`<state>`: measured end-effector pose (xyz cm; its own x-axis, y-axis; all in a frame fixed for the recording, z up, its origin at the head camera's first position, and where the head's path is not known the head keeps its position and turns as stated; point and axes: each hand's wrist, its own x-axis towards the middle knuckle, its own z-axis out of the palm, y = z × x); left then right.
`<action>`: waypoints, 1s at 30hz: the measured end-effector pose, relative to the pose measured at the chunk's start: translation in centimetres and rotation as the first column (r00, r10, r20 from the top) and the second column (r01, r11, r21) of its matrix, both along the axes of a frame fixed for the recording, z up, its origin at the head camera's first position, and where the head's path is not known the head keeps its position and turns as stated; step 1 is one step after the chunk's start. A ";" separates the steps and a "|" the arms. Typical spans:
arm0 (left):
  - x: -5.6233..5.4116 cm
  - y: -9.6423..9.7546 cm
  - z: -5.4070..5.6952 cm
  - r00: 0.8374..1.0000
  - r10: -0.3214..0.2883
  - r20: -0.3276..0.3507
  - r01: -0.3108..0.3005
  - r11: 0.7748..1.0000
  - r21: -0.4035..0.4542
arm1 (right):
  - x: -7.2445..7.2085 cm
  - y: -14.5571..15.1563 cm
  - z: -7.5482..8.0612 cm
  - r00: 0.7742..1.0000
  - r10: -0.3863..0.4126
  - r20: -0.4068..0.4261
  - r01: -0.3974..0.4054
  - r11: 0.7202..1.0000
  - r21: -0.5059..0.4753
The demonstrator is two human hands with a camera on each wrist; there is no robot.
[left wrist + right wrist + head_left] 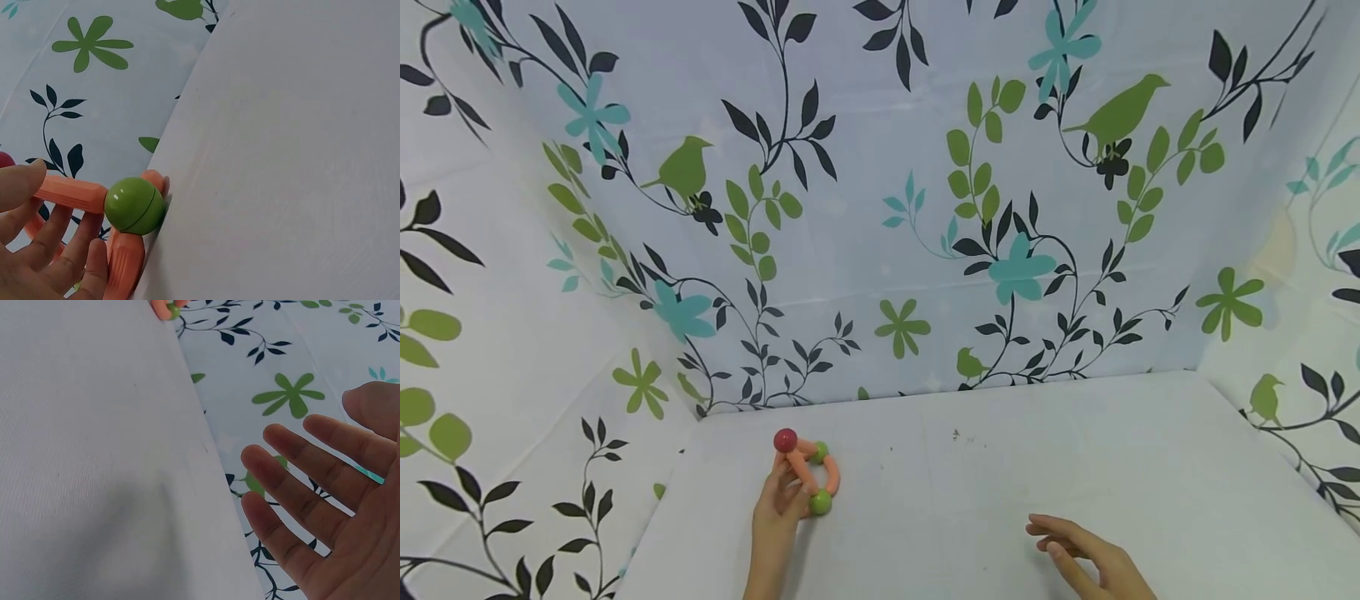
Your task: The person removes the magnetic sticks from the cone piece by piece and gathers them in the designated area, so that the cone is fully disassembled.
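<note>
At the left of the white table stands a toy frame (832, 474) of orange rods joined by balls. A red ball (786, 440) tops it, and green balls (821, 502) sit lower down. My left hand (778, 510) holds it; in the left wrist view the thumb and fingers are around an orange rod (74, 194) beside a green ball (134, 206). The far side of the toy is partly hidden by the fingers. Over the right part of the table is my right hand (1093, 557), fingers extended and apart, nothing in it; its spread fingers show in the right wrist view.
The white tabletop (970, 483) has small dark marks near its middle. Behind it hangs a patterned cloth (865, 250) with leaves, birds and flowers, and similar cloth (512, 333) closes off the left and right sides.
</note>
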<state>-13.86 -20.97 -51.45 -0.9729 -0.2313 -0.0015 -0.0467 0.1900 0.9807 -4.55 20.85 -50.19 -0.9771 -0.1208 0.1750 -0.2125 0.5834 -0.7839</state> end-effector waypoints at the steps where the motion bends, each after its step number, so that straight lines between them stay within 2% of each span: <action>1: 0.0 0.4 -0.1 1.000 -0.004 -0.008 0.004 1.000 0.004 | -0.1 -0.1 0.0 1.000 0.011 -0.008 -0.011 1.000 -0.002; 4: 0.2 1.4 -0.3 1.000 -0.016 -0.007 0.016 1.000 0.010 | -0.3 -0.4 0.0 1.000 0.030 0.004 -0.030 0.999 -0.018; 8: 0.6 2.7 -0.6 0.998 -0.063 0.022 0.062 0.998 0.026 | -0.6 -0.8 0.0 0.998 0.049 0.033 -0.048 0.998 -0.037; 11: 0.8 3.6 -0.8 0.992 -0.121 0.036 0.120 0.992 0.033 | -1.0 -1.2 0.0 0.997 0.069 0.016 -0.069 0.997 -0.037; 15: 0.9 4.6 -0.6 0.976 -0.215 0.008 0.215 0.976 0.031 | -1.6 -1.7 0.6 0.995 0.100 0.026 -0.099 0.994 -0.054; 19: 1.1 5.3 -0.3 0.945 -0.328 0.008 0.328 0.945 0.017 | -2.0 -1.9 1.1 0.989 0.144 0.022 -0.143 0.987 -0.074; 25: 1.4 6.2 0.0 0.872 -0.490 0.016 0.489 0.872 0.031 | -2.3 -1.7 1.1 0.980 0.199 -0.027 -0.200 0.978 -0.065; 28: 1.5 6.7 0.2 0.841 -0.541 0.018 0.540 0.841 0.039 | -2.5 -1.8 1.1 0.977 0.211 -0.035 -0.213 0.975 -0.063; 30: 1.6 6.9 0.3 0.829 -0.560 0.017 0.559 0.828 0.039 | -2.7 -1.9 1.2 0.973 0.219 -0.068 -0.223 0.974 -0.048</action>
<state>-12.30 -14.07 -51.14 -0.9353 0.3529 -0.0266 0.0328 0.1612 0.9864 -7.27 18.92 -48.98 -0.9143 -0.3212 0.2466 -0.3805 0.4728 -0.7948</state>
